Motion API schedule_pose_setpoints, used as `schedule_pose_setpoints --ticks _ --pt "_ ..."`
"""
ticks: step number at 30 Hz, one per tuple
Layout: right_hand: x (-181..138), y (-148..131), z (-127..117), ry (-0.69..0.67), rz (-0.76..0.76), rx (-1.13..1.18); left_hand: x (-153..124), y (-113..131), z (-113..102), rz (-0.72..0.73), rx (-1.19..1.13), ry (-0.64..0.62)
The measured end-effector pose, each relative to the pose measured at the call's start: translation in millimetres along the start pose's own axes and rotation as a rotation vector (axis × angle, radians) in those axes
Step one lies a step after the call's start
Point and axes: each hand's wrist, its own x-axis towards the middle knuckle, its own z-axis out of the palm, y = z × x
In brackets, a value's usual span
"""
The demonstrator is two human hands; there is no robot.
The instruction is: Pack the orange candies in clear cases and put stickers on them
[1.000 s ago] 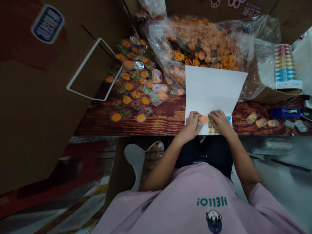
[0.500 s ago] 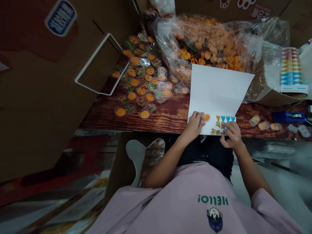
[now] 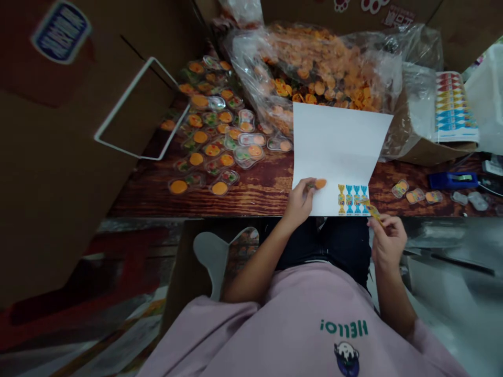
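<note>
A white sticker sheet [image 3: 338, 152] lies bent at the near edge of the wooden table [image 3: 251, 188], with a short row of blue and yellow stickers [image 3: 352, 199] at its lower right. My left hand [image 3: 299, 201] is closed on a small clear case with an orange disc [image 3: 319, 184] and rests on the sheet's lower left. My right hand [image 3: 387, 238] is off the table's edge to the right, pinching a peeled yellow sticker [image 3: 373, 211] between thumb and fingers.
Several filled clear cases [image 3: 214, 133] are spread over the table's left part. A big plastic bag of orange discs [image 3: 322, 73] sits behind the sheet. Cardboard boxes [image 3: 58, 152] stand left. Sticker sheets [image 3: 456, 107], a blue tape tool [image 3: 451, 180] and loose cases [image 3: 416, 193] are at right.
My right hand left the sheet and drew back to the right with a yellow sticker peeled off. My left hand kept the orange-disc case on the sheet.
</note>
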Motion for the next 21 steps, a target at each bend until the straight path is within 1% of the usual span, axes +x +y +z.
schedule_pose_setpoints --ticks 3,5,6,8,10,13,17,21 --pt "-2.8 1.2 36.1 -0.094 0.176 0.194 -5.4 9.4 5.2 -0.049 -0.180 0.136" --pt "-3.5 3.2 59.5 -0.156 0.262 0.275 -12.0 20.5 12.7 -0.104 -0.331 0.180" --pt "-3.5 4.3 69.1 -0.182 0.279 0.297 -16.1 26.3 17.2 -0.142 -0.413 0.187" --pt "-2.5 6.3 82.0 -0.212 0.260 0.311 -24.8 36.4 26.8 -0.228 -0.560 0.179" --pt "-0.9 7.8 86.2 -0.223 0.207 0.292 -32.8 43.9 34.5 -0.296 -0.665 0.164" --pt "1.0 9.8 81.6 -0.242 0.150 0.217 -40.3 52.6 39.6 -0.338 -0.750 0.130" --pt "0.0 13.9 72.7 -0.251 0.124 0.159 -42.5 63.7 37.9 -0.339 -0.761 0.064" --pt "-1.4 18.8 70.0 -0.260 0.137 0.134 -42.7 68.8 35.3 -0.355 -0.762 0.055"
